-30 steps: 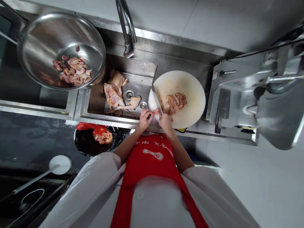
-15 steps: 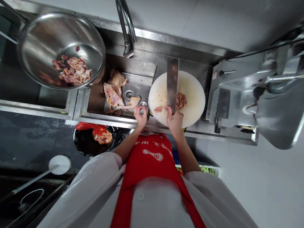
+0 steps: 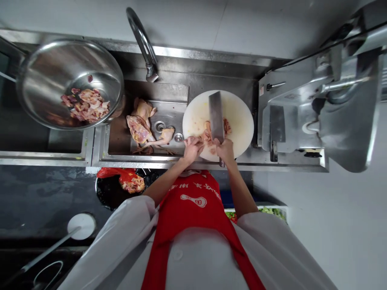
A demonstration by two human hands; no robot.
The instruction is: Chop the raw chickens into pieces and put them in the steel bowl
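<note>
on the board: just changed, with both hands together at the raw meat; by the look of it, steadying and cutting work shared between the two.
left hand: brought over from the sink corner to the board's near left edge; fingers curled against the meat, but cannot tell whether pinching or only resting on it.
right hand: clenched round the knife where blade meets handle, with the handle end poking out below.
knife: broad blade slanting across the board, hiding part of the meat; tip now inside the far rim, where half a second ago reaching past it.
meat: lying in pieces at the middle and near left of the board, some on either side of the blade.
sink: holding a raw chicken and a separate leg, looking unmoved since the earlier frame.
pot: sitting left of the chicken, with chopped pieces at the bottom, same as before.
view: swung slightly, shifting everything a little.
</note>
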